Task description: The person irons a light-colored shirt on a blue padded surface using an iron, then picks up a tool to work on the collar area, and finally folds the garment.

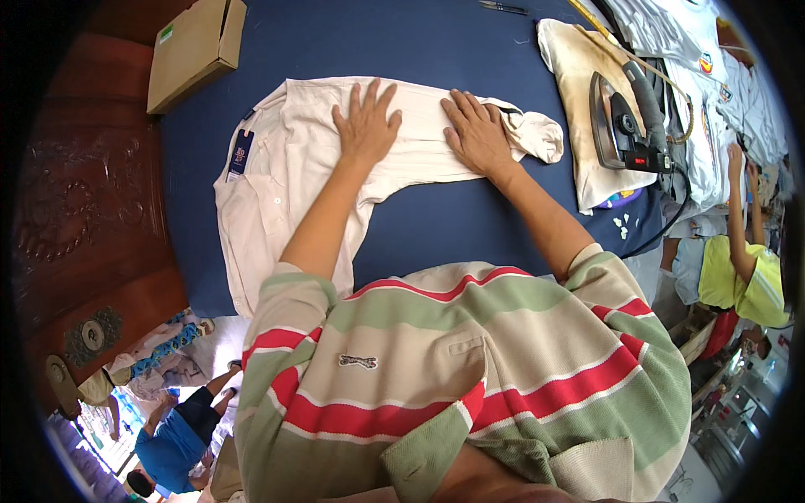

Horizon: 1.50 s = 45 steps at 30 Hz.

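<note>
A cream long-sleeved shirt (314,159) lies on the dark blue table cover (453,226), one sleeve stretched out toward the right. My left hand (366,126) rests flat on the sleeve near the shoulder, fingers spread. Farther along the same sleeve, my right hand (478,134) presses flat close to the bunched cuff (535,134). A dark tag (241,152) lies at the collar, and buttons show down the front. The shirt's lower part is partly hidden behind my left arm.
An iron (625,126) stands on a scorched cream cloth pad (566,84) at the right, its cord trailing down. A cardboard box (194,52) sits at the back left. Small scissors (503,7) lie at the far edge. Folded white shirts (700,109) are stacked right; other people work nearby.
</note>
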### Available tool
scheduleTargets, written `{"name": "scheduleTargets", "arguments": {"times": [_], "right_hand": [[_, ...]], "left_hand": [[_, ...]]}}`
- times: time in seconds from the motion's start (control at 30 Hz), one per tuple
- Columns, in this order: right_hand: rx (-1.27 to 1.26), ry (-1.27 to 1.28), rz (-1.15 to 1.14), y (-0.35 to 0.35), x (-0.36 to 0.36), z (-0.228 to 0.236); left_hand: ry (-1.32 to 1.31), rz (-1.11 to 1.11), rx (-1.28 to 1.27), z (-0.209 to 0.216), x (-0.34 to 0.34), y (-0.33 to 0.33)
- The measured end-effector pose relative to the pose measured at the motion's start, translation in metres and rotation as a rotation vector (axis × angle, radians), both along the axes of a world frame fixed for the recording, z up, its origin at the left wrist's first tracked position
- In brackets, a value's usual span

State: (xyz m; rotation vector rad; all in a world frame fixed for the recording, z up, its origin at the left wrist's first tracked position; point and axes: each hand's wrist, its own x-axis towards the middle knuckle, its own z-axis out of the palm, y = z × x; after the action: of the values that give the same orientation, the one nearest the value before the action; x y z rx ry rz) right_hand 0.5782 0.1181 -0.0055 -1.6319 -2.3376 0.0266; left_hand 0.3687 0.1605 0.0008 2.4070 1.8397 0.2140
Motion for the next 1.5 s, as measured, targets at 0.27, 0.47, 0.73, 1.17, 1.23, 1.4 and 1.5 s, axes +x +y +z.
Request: {"name": "scheduleTargets", "arguments": {"times": [0.27, 0.47, 0.73, 1.17, 1.23, 1.4, 1.5], "right_hand": [[-0.023, 0.243, -0.004, 0.023, 0.008, 0.042], [-0.164, 0.174, 0.078, 0.062, 0.022, 0.022], [-0.228, 0.221, 0.072, 0.086, 0.037, 0.016], [-0.083, 0.602, 0.116, -0.011, 0.011, 0.001], [-0.063, 0.513, 0.189, -0.007, 0.022, -0.002], [-0.068, 0.263, 0.224, -0.010, 0.015, 0.006], [-0.061, 0.114, 0.219, -0.009, 0.020, 0.005]], "left_hand": [[0.051, 0.018, 0.116, 0.007, 0.019, -0.013], [-0.269, -0.412, 0.182, 0.014, 0.070, -0.104], [-0.301, -0.394, 0.166, -0.002, 0.073, -0.119], [-0.448, -0.365, 0.188, 0.003, 0.056, -0.126], [-0.438, -0.235, 0.244, -0.002, 0.030, -0.120], [-0.377, -0.207, 0.231, -0.003, -0.016, -0.111], [-0.376, -0.297, 0.214, -0.003, -0.025, -0.106]]}}
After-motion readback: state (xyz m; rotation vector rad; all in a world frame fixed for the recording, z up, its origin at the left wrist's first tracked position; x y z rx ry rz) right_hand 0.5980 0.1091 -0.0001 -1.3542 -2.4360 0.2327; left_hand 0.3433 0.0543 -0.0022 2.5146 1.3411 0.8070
